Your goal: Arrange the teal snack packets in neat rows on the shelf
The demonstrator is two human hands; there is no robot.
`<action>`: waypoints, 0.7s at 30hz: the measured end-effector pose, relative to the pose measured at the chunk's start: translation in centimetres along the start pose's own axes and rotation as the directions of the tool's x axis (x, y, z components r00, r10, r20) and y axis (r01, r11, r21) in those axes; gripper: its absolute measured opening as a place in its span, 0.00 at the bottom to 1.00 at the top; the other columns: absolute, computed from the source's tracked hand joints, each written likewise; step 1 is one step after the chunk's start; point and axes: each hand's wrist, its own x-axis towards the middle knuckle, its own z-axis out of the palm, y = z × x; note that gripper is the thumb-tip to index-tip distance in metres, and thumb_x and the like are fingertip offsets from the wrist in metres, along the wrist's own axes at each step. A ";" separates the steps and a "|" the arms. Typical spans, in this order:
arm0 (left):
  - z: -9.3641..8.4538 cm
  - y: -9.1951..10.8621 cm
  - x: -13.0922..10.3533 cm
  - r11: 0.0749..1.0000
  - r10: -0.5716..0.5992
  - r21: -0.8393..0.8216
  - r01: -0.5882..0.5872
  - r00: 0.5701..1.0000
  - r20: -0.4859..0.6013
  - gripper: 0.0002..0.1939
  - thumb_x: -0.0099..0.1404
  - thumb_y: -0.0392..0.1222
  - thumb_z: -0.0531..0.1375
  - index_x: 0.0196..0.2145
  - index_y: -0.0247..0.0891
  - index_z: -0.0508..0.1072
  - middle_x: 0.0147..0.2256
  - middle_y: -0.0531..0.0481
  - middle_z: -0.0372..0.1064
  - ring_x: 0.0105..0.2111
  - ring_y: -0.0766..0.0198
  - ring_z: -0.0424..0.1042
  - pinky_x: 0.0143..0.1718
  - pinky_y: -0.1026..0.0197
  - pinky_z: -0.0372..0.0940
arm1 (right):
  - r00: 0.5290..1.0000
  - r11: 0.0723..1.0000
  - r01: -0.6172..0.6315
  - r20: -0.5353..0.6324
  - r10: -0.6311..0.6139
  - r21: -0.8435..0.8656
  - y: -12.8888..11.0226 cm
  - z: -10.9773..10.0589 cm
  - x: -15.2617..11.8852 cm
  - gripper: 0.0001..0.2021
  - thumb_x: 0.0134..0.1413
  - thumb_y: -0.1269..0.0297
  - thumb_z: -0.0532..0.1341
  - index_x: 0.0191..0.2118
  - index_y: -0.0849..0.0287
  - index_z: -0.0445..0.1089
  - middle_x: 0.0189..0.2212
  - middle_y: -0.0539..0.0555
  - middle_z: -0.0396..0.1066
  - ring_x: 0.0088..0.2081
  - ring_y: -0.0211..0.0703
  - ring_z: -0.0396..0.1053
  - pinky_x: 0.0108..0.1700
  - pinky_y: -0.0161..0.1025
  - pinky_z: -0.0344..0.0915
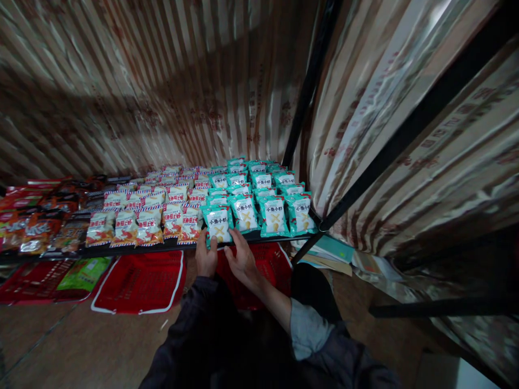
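Note:
A teal-and-white snack bag (219,220) stands upright at the front edge of the shelf, in front of similar bags. My left hand (206,258) grips its lower left side, with the thumb on the bag's front. My right hand (242,263) is at its lower right side, fingertips against the edge and thumb held a little apart. Beside it on the right stand more teal snack bags (274,216) in rows. To the left are rows of white snack bags (149,226) with striped tops and red print.
Orange-and-black snack packets (42,232) lie at the shelf's left. Below are red baskets (141,281), one holding a green packet (84,273). A black metal post (365,175) slants at the right, near papers (330,248) on the floor. Patterned curtain (162,81) hangs behind.

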 end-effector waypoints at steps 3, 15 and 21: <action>0.0 0.3 0.2 0.996 0.045 0.079 -0.047 0.999 0.028 0.23 0.63 0.47 0.52 0.53 0.34 0.65 0.53 0.39 0.66 0.53 0.55 0.66 0.55 0.52 0.59 | 1.000 0.999 -0.024 0.012 0.025 -0.036 0.3 0.4 0.1 0.26 0.54 0.64 0.53 0.60 0.62 0.58 0.60 0.62 0.57 0.62 0.51 0.55 0.61 0.50 0.56; 0.9 1.0 0.1 0.970 0.106 0.213 -0.114 0.993 0.051 0.24 0.65 0.45 0.49 0.55 0.30 0.62 0.52 0.32 0.67 0.52 0.52 0.67 0.52 0.51 0.62 | 0.995 0.996 0.055 0.087 -0.049 -0.075 0.9 0.0 1.9 0.28 0.57 0.62 0.51 0.62 0.66 0.54 0.60 0.64 0.58 0.61 0.50 0.56 0.62 0.49 0.55; 1.3 1.4 0.1 0.968 0.150 0.199 -0.154 0.988 0.036 0.27 0.65 0.43 0.49 0.58 0.28 0.59 0.56 0.31 0.61 0.56 0.51 0.63 0.55 0.51 0.59 | 0.992 0.994 0.076 0.109 -0.067 -0.078 0.4 -0.2 2.4 0.32 0.56 0.64 0.52 0.65 0.65 0.46 0.62 0.63 0.53 0.62 0.50 0.54 0.61 0.50 0.55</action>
